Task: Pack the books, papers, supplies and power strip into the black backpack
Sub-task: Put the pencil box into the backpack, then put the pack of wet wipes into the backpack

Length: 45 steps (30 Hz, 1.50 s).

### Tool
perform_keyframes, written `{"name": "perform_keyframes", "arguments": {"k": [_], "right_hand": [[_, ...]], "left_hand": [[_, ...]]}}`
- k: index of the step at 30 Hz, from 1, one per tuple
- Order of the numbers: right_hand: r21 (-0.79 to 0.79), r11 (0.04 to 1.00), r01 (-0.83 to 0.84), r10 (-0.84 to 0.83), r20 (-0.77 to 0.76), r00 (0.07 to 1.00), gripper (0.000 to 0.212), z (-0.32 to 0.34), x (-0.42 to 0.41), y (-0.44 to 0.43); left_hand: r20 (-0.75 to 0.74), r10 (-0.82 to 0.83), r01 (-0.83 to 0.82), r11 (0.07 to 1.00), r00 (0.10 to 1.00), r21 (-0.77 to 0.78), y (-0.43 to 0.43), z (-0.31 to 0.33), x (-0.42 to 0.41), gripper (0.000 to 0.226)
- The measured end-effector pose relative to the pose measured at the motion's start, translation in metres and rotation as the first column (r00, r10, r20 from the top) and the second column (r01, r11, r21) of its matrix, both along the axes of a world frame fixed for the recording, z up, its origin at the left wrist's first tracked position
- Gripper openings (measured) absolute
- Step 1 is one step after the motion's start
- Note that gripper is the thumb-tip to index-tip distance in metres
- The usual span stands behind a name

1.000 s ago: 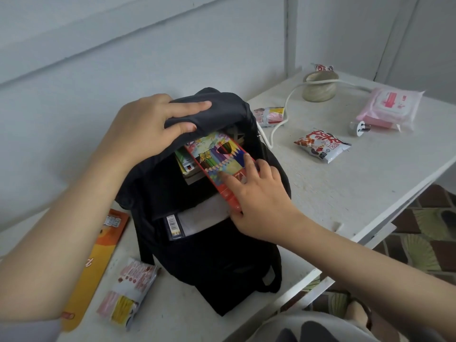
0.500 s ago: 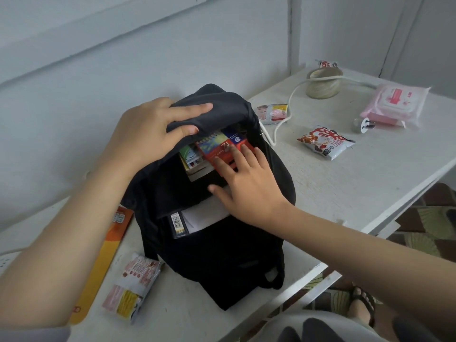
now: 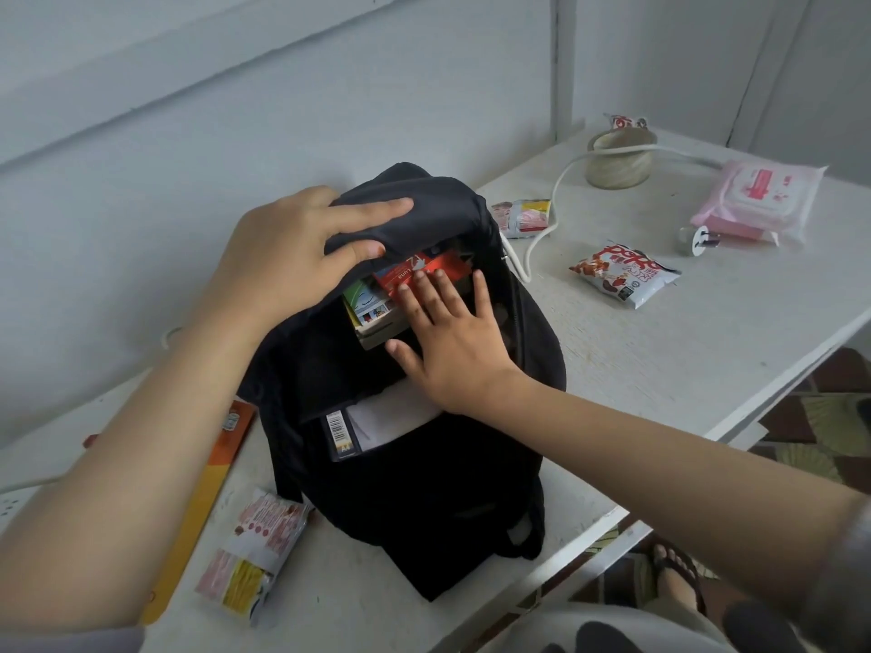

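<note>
Since a second ago, the red pencil box (image 3: 426, 271) has slid deeper into the black backpack (image 3: 424, 501). Its colourful front is now hidden, and only a red end with white print shows at the opening. The right hand (image 3: 447, 341) has followed it forward.

That hand lies flat, fingers straight and slightly spread, with the fingertips pressing on the red box and the palm over the bag's mouth. The left hand (image 3: 292, 256) holds the bag's top flap (image 3: 424, 205) up and back, with the fingers laid over the black fabric and the thumb tucked beneath it, so the flap is pinched between them.

The backpack stands upright in the middle of the white counter (image 3: 660, 369), against the pale wall. Inside it, a stack of books (image 3: 370, 315) sits just left of the red box. Nearer the viewer, white papers (image 3: 391, 417) stick up from a front sleeve beside a dark strip bearing a barcode (image 3: 337, 431).

Left of the bag, an orange folder (image 3: 202, 506) lies flat, partly under the left forearm. A pink and yellow packet (image 3: 254, 553) rests near the counter's front edge.

To the right, a white cable (image 3: 556, 195) curves from the bag toward a beige ring (image 3: 620, 162) at the back. A small sachet (image 3: 523, 216) lies beside the cable. Farther right are a red and white snack packet (image 3: 622, 275), a white plug (image 3: 697, 238) and a pink pack of wipes (image 3: 759, 200), each lying apart from the others.

Below the counter edge, a foot in a dark sandal (image 3: 674, 577) rests on patterned floor.
</note>
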State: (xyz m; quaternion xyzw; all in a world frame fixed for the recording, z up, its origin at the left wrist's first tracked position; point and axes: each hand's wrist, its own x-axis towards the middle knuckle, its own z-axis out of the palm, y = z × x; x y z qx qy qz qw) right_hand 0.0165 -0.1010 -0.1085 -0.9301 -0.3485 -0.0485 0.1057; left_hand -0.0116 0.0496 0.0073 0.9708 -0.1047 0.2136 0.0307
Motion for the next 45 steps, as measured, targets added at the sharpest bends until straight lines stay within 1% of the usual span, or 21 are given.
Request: {"name": "perform_keyframes", "arguments": {"k": [3,6,7,9,10,12,14,16,18,20,22,24,26,28,29,31,33,36,40,43,45], "right_hand": [[0.044,0.999,-0.021,0.022,-0.021,1.000,0.064,0.003,0.003,-0.001],[0.138,0.988,-0.073,0.078,-0.035,0.996,0.057,0.007,0.003,-0.011],[0.184,0.978,-0.095,0.095,0.009,0.995,0.052,0.008,0.003,-0.017],[0.284,0.951,-0.122,0.078,0.161,0.984,0.036,0.007,0.000,-0.032],[0.349,0.930,-0.117,0.037,0.228,0.973,0.029,0.007,0.000,-0.041],[0.504,0.860,-0.083,-0.072,0.280,0.957,0.021,0.005,-0.001,-0.062],[0.630,0.777,-0.008,-0.180,0.234,0.955,0.020,0.003,0.004,-0.086],[0.683,0.719,0.132,-0.307,0.141,0.941,0.023,-0.002,0.016,-0.111],[0.653,0.685,0.323,-0.469,0.055,0.882,0.025,-0.010,0.038,-0.138],[0.551,0.648,0.526,-0.607,-0.044,0.793,0.029,-0.017,0.065,-0.163],[0.443,0.604,0.662,-0.696,-0.112,0.709,0.037,-0.019,0.092,-0.184],[0.359,0.568,0.741,-0.751,-0.143,0.645,0.043,-0.019,0.118,-0.200],[0.250,0.543,0.801,-0.788,-0.178,0.590,0.048,-0.018,0.143,-0.213],[0.144,0.519,0.842,-0.813,-0.223,0.539,0.053,-0.017,0.165,-0.220],[0.108,0.506,0.856,-0.821,-0.243,0.516,0.055,-0.015,0.174,-0.221],[0.074,0.472,0.879,-0.831,-0.296,0.471,0.064,-0.011,0.189,-0.223],[0.071,0.428,0.901,-0.829,-0.366,0.423,0.065,-0.008,0.198,-0.222],[0.074,0.398,0.914,-0.818,-0.423,0.390,0.056,-0.006,0.205,-0.221],[0.098,0.372,0.923,-0.808,-0.455,0.374,0.053,-0.005,0.207,-0.222],[0.172,0.402,0.899,-0.812,-0.386,0.437,0.051,-0.008,0.205,-0.227],[0.242,0.410,0.879,-0.805,-0.357,0.474,0.049,-0.010,0.201,-0.231]], "left_hand": [[0.000,0.026,-0.026,1.000,1.000,0.002,-0.003,-0.002,0.001,0.044],[-0.001,0.039,-0.039,0.999,0.999,0.013,-0.008,-0.009,0.002,0.043],[-0.003,0.028,-0.028,0.999,1.000,0.019,-0.009,-0.013,0.003,0.044],[0.005,-0.027,0.027,0.999,1.000,0.037,-0.013,-0.020,0.009,0.043],[0.028,-0.068,0.067,0.997,0.997,0.050,-0.016,-0.023,0.013,0.040],[0.077,-0.126,0.121,0.991,0.989,0.060,-0.027,-0.028,0.021,0.032],[0.084,-0.158,0.157,0.987,0.984,0.017,-0.041,-0.030,0.028,0.027],[0.060,-0.185,0.188,0.982,0.981,-0.036,-0.055,-0.031,0.034,0.029],[0.028,-0.211,0.211,0.977,0.977,-0.022,-0.067,-0.034,0.044,0.036],[-0.026,-0.216,0.216,0.976,0.976,0.009,-0.076,-0.037,0.055,0.040],[-0.085,-0.202,0.204,0.979,0.976,0.015,-0.083,-0.042,0.066,0.043],[-0.148,-0.178,0.180,0.984,0.973,0.001,-0.088,-0.046,0.077,0.045],[-0.199,-0.151,0.152,0.988,0.968,-0.011,-0.094,-0.051,0.086,0.040],[-0.215,-0.139,0.136,0.990,0.967,-0.031,-0.100,-0.058,0.091,0.032],[-0.207,-0.141,0.135,0.990,0.968,-0.042,-0.101,-0.061,0.091,0.032],[-0.187,-0.138,0.128,0.990,0.973,-0.067,-0.102,-0.067,0.093,0.038],[-0.164,-0.125,0.112,0.990,0.979,-0.085,-0.101,-0.072,0.093,0.039],[-0.104,-0.111,0.100,0.990,0.988,-0.100,-0.100,-0.080,0.090,0.036],[-0.062,-0.089,0.083,0.993,0.994,-0.087,-0.098,-0.090,0.084,0.037],[-0.087,-0.088,0.080,0.993,0.992,-0.087,-0.096,-0.090,0.077,0.038],[-0.121,-0.096,0.088,0.993,0.988,-0.073,-0.093,-0.089,0.069,0.043]]}}
